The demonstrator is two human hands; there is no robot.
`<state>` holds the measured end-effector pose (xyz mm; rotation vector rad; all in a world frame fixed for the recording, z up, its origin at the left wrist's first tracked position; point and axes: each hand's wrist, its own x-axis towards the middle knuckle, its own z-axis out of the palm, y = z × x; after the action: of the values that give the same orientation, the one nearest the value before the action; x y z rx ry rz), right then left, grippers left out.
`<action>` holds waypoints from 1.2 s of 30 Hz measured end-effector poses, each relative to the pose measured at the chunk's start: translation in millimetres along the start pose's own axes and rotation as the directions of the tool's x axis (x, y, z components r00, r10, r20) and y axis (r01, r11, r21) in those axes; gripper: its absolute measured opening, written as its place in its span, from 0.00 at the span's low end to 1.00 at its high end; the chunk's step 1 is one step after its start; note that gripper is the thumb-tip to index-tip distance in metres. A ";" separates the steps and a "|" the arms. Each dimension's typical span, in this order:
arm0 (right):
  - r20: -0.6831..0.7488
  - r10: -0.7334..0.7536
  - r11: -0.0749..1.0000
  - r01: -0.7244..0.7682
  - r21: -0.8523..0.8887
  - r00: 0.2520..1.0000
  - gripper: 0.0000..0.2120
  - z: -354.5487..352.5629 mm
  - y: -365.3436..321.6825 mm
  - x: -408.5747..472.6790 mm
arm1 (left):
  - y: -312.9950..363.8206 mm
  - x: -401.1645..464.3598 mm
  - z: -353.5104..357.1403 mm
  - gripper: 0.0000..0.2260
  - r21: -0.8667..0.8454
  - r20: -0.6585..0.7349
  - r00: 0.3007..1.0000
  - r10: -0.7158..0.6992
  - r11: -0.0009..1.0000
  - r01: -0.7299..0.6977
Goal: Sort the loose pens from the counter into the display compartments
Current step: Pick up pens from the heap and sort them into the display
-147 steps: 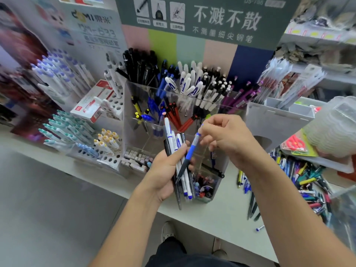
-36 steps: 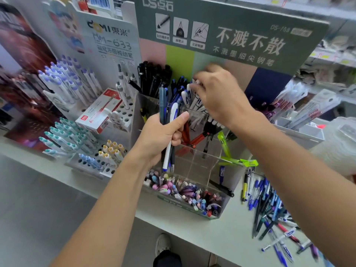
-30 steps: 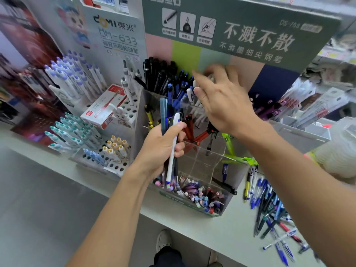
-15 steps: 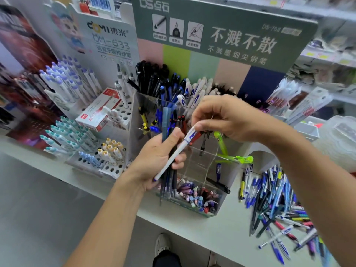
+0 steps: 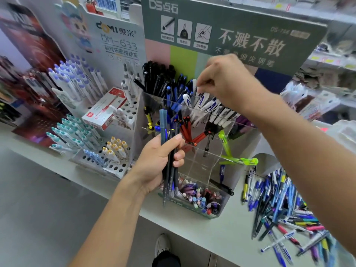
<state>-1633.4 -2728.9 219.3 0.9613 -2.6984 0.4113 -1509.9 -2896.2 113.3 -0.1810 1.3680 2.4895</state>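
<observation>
Head view: left hand [image 5: 158, 160] grips several pens [image 5: 169, 166]; right hand [image 5: 227, 83] above compartments.

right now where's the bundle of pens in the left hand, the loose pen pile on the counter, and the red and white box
bundle of pens [image 5: 169, 151]: head view, on the dark barrels above the fingers.
loose pen pile [image 5: 279, 205]: head view, on the pile's middle.
red and white box [image 5: 102, 112]: head view, on its top face.

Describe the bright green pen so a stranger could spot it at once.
Start at the clear acrylic display under the green sign. At its right edge, the bright green pen lies nearly flat across the wall. Nearby pens are red, blue or black.
</observation>
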 end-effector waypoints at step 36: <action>0.592 0.074 0.423 -0.563 0.710 0.802 0.07 39.9 -39.6 -46.9 | 11.2 -1.0 -6.3 0.08 0.423 -0.029 0.994 0.105 0.902 -0.083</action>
<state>-1578.0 -2745.0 174.2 0.7185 -3.0875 2.0796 -1512.7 -2907.3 119.1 -0.0847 1.9382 2.2028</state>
